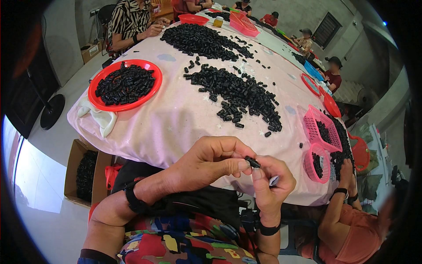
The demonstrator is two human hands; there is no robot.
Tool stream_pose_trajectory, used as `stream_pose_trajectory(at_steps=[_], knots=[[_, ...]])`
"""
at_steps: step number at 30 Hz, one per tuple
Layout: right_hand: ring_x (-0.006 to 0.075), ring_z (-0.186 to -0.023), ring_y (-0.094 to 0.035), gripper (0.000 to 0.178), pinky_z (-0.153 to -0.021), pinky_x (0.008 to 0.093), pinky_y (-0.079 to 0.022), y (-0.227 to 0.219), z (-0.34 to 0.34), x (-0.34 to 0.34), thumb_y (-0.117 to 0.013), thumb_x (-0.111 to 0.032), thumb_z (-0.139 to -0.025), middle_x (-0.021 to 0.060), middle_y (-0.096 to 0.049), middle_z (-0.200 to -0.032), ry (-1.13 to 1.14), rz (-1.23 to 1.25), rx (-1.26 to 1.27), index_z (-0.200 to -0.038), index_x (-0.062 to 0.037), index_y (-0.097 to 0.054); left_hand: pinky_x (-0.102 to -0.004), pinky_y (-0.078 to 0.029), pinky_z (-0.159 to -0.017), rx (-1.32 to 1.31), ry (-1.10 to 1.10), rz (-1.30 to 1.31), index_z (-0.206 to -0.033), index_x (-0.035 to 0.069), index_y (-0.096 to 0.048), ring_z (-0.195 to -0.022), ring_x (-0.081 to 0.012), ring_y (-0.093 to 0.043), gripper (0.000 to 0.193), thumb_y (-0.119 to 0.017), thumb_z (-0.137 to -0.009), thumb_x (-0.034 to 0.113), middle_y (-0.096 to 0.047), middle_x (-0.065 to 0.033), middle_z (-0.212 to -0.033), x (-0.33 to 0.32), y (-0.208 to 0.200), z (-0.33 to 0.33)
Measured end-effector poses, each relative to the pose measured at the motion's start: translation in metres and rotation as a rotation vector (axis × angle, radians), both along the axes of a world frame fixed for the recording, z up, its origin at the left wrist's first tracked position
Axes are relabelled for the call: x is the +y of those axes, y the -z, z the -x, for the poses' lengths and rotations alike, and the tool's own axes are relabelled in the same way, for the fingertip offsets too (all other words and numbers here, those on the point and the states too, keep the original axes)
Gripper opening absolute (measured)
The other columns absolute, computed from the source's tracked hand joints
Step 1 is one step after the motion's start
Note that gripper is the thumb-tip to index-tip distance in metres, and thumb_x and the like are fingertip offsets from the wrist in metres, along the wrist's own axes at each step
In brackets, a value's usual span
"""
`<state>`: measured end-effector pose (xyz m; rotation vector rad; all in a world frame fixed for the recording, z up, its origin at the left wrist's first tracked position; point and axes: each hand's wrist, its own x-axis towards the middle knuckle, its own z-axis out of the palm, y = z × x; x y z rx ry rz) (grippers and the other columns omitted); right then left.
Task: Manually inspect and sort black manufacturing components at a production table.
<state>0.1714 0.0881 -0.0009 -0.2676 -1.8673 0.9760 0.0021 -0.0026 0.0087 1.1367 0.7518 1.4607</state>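
Just past the table's near edge, I hold a small black cylindrical piece (252, 162) between both hands. The thumb and fingers of my left hand (211, 159) pinch one end. My right hand (273, 178) is closed at the other end, its thumb and forefinger touching the piece. A small pale, flat thing (274, 181) sticks out from the curled fingers of my right hand; its kind is too small to make out. Loose black pieces of similar look lie in a heap (233, 90) beyond my hands. A red round tray (158, 83) to the left holds more black pieces.
A pink cloth (158, 141) covers the long table. A white cloth (105, 123) hangs at its left corner, above a cardboard box (102, 176) of black pieces. Pink baskets (314, 127) stand to the right, beside a co-worker's hands (347, 178). Other people sit further along.
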Motion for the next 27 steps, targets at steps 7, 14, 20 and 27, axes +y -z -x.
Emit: stream_pose_trajectory(at_steps=[7,14,20,27], knots=[[0.0110,-0.053,-0.059,0.023,-0.048,0.0206,-0.043,-0.005,0.006,-0.004,-0.069,0.007,-0.072,0.0100,-0.067,-0.071,0.188,-0.319,-0.069,-0.093,-0.0030,-0.067,-0.0240,-0.047,-0.080,0.044,-0.074,-0.043,-0.115,-0.002,-0.057,-0.091,-0.0081,-0.058,0.025,-0.056,-0.094,0.012,-0.064,-0.0052,-0.103,0.004,0.008,-0.001],[0.0116,-0.050,-0.055,0.014,-0.047,0.0222,-0.041,-0.006,0.008,0.001,-0.069,0.000,-0.077,0.0068,-0.065,-0.070,0.180,-0.311,-0.148,-0.091,-0.0042,-0.067,-0.0203,-0.045,-0.072,0.075,-0.297,0.080,-0.114,0.002,-0.059,-0.078,-0.0060,-0.056,0.028,-0.055,-0.095,0.022,-0.065,-0.0032,-0.092,0.008,0.008,0.022],[0.0125,-0.055,-0.054,0.017,-0.050,0.0242,-0.040,-0.018,0.002,0.053,-0.064,-0.016,-0.087,0.0059,-0.064,-0.068,0.511,-0.044,-0.394,-0.093,-0.0013,-0.066,-0.0138,-0.043,-0.055,-0.755,-0.353,0.107,-0.102,-0.011,-0.055,-0.064,-0.0061,-0.052,0.029,-0.062,-0.089,0.014,-0.056,-0.0032,-0.079,0.008,0.023,0.133],[0.0406,-0.073,-0.063,0.034,-0.065,0.0459,-0.047,0.024,0.007,0.131,-0.062,-0.033,-0.084,0.0225,-0.065,-0.079,0.693,-0.242,-0.885,-0.091,0.0000,-0.065,-0.0247,-0.052,-0.060,-0.735,-0.961,0.035,-0.107,-0.010,-0.052,-0.077,-0.0178,-0.063,0.024,-0.052,-0.091,0.007,-0.064,-0.0146,-0.094,-0.011,0.027,0.202]])
